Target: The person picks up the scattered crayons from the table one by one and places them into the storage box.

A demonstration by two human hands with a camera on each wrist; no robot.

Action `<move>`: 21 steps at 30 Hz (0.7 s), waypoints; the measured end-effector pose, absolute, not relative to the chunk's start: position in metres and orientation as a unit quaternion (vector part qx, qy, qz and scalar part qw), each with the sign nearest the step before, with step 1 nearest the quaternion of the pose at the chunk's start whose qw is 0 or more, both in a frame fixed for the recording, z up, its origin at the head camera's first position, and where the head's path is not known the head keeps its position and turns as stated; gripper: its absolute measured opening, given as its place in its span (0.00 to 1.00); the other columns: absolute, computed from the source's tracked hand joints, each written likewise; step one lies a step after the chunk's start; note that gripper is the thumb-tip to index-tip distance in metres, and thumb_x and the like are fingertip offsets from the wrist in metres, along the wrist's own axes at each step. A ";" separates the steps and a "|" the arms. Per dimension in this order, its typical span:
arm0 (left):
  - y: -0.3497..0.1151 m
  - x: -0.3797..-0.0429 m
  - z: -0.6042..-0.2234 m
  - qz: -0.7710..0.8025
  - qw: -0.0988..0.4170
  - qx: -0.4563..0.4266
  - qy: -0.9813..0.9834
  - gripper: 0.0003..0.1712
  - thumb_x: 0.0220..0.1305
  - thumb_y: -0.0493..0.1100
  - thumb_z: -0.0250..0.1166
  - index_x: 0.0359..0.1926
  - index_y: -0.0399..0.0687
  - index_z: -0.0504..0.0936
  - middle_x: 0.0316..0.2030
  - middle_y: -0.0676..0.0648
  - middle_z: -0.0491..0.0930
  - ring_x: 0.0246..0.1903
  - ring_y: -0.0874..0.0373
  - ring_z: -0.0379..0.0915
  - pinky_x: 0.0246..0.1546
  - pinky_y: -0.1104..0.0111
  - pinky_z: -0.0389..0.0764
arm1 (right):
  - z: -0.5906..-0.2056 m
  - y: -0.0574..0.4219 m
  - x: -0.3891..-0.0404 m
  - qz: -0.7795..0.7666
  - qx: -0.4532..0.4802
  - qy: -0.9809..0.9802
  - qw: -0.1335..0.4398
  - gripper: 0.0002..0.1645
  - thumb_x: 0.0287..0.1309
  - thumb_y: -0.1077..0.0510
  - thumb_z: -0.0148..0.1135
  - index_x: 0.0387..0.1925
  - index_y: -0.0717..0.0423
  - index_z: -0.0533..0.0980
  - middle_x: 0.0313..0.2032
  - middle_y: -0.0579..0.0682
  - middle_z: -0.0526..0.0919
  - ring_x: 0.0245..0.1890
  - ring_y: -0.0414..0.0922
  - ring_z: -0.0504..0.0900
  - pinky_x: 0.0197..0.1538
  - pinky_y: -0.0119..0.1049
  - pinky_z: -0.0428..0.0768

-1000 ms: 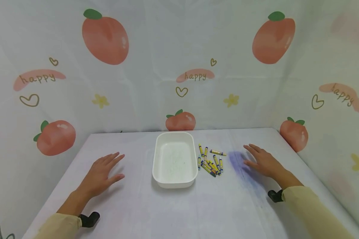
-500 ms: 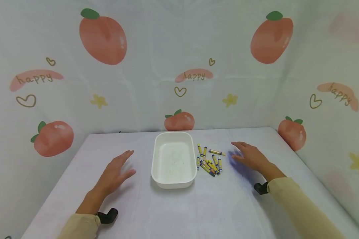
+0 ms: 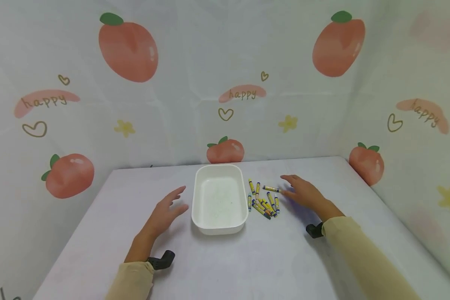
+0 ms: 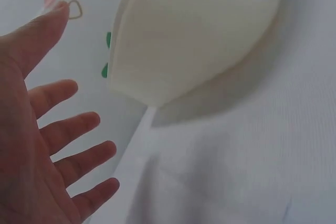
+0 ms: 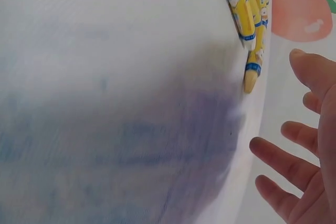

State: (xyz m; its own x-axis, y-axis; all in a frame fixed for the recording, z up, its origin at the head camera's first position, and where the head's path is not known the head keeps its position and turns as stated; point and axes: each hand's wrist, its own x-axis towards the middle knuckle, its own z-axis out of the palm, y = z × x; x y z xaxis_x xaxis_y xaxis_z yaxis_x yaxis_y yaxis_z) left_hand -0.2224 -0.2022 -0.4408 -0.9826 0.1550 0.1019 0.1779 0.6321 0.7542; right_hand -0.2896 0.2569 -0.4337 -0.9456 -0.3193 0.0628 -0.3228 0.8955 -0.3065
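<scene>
A white rectangular tub (image 3: 219, 230) with rounded corners stands at the middle of the table. Just left of it hovers my left hand (image 3: 164, 216), fingers spread and holding nothing; the left wrist view shows its open palm (image 4: 26, 166) beside the tub's wall (image 4: 194, 30). Right of the tub lie several yellow-wrapped crayons (image 3: 271, 189) with blue bands, some piled over each other. My right hand (image 3: 303, 193) is over the table at their right side, its fingertips near the tip of the outermost crayon (image 5: 251, 80). Nothing is in its grasp.
A white cloth covers the table (image 3: 225, 271), with a bluish-purple stain (image 5: 205, 129) beneath the right hand. Behind and at both sides hangs a white curtain (image 3: 195, 54) printed with peaches, hearts and flowers. Dark wrist cameras (image 3: 163, 260) sit at both cuffs.
Both hands have moved inward: the left hand rightward to the tub's side, the right hand leftward to the crayons. The tub and crayons stay where they were.
</scene>
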 end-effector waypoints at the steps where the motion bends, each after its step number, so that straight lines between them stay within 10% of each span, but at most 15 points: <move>1: -0.199 -0.223 -0.441 -0.426 0.011 -0.091 -0.900 0.39 0.66 0.60 0.60 0.73 0.56 0.61 0.71 0.45 0.60 0.68 0.42 0.57 0.61 0.38 0.60 | -0.434 0.255 -0.291 0.159 0.163 -0.974 0.004 0.37 0.64 0.48 0.61 0.70 0.55 0.63 0.65 0.63 0.67 0.56 0.58 0.76 0.59 0.60 0.69; 21: -0.179 -0.228 -0.448 -0.527 -0.002 -0.098 -0.844 0.39 0.61 0.48 0.68 0.71 0.50 0.63 0.68 0.41 0.64 0.65 0.42 0.62 0.64 0.47 0.63 | -0.434 0.222 -0.307 0.169 0.151 -0.974 -0.014 0.33 0.62 0.54 0.64 0.67 0.54 0.67 0.55 0.59 0.78 0.53 0.56 0.78 0.56 0.56 0.73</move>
